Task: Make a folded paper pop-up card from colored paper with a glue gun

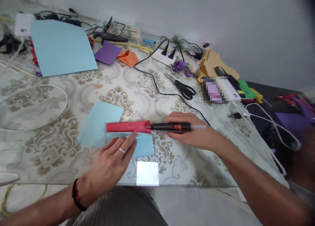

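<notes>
A black glue gun (169,127) with a clear stick at its back end is gripped in my right hand (187,129). Its tip touches the right part of a red paper strip (123,126). Below the strip lies a light blue paper piece (145,145), with my left hand (114,160) pressing on it, fingers stretched out and fingertips at the strip's lower edge. Another light blue sheet (97,121) sits partly beneath, to the left.
Black scissors (183,87) and a black cable (155,85) lie beyond my right hand. Farther back are a large blue sheet (61,49), purple paper (107,52), orange paper (129,58) and a power strip (163,56). A white wire loop (67,101) is at left.
</notes>
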